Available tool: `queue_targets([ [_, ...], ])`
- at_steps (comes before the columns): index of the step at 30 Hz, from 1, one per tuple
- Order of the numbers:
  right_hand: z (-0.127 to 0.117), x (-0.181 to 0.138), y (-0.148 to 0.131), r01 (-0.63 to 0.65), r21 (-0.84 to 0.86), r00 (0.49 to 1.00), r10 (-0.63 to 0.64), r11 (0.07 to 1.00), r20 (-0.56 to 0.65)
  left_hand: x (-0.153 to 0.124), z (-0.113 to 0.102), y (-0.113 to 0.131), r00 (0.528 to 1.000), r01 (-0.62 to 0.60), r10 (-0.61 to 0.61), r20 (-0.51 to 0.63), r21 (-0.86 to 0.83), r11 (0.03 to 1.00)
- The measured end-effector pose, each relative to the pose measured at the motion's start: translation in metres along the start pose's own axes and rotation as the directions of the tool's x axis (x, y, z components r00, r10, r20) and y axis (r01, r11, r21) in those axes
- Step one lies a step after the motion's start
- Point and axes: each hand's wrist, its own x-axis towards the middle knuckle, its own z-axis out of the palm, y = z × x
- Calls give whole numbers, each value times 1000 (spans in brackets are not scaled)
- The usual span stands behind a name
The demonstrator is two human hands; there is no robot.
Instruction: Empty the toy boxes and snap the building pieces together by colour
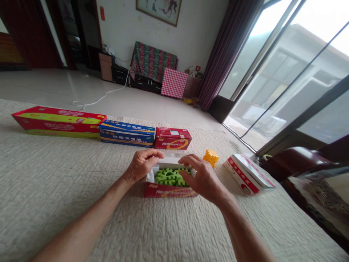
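Observation:
In front of me an open red cardboard box holds green interlocking plastic pieces, packed as a block. White plastic wrap shows at the box's left end. The box's far flap stands up, white side toward me. My left hand is at the flap's left end, thumb and fingers close together on its edge. Over the box's right end is my right hand, its fingers curved toward the flap and its thumb apart above the green pieces. It holds nothing that I can see.
Beyond stand a long red-and-green box, a blue box and a closed red box in a row. To the right are a yellow interlocking-piece cube and a white-and-red box. All rest on a quilted cream cover.

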Motion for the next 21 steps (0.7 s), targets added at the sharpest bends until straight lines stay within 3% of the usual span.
queue_targets([
  [3, -9, -13, 11, -37, 33, 967, 44, 999, -252, 1, -3, 4, 1000, 8, -8, -6, -5, 1000],
  [5, -10, -25, 22, -96, 86, 876, 125, 992, -465, 2, -6, 6, 999, 21, -22, -43, -25, 999],
  [7, -5, -37, 33, -172, 205, 759, 262, 964, -596, 2, -9, 6, 991, 30, -38, -126, -63, 998],
  [10, 13, -54, 43, -244, 420, 648, 470, 874, -600, -1, -13, 0, 944, 63, -106, -313, -145, 987],
  [12, 27, -64, 45, -254, 531, 602, 562, 808, -567, -8, -12, -5, 870, 125, -214, -444, -220, 967],
  [15, 45, -77, 46, -245, 578, 561, 600, 778, -570, -24, -7, -14, 755, 178, -353, -553, -345, 922],
  [17, 52, -82, 47, -240, 541, 564, 569, 806, -598, -36, -2, -18, 727, 176, -399, -558, -410, 895],
  [21, 58, -86, 52, -198, 432, 641, 450, 880, -622, -55, 7, -22, 718, 144, -447, -533, -514, 845],
])
